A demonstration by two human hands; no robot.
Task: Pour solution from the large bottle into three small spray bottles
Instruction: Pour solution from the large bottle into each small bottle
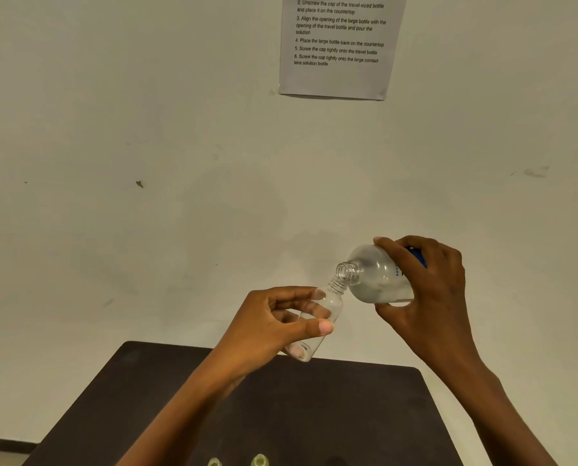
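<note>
My right hand (428,290) is gripping the tilted large bottle (378,277), its mouth touching the neck of the small spray bottle (324,314) my left hand (280,317) is pinching above the table (348,415).

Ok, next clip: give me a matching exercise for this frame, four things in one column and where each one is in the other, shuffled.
Things:
1. large bottle
2. small bottle
3. printed sheet
4. dark table

Places:
A. stuck on the wall
B. tipped, gripped by the right hand
C. below both hands
D. held in the left hand

Pairs: 1-B, 2-D, 3-A, 4-C
</note>
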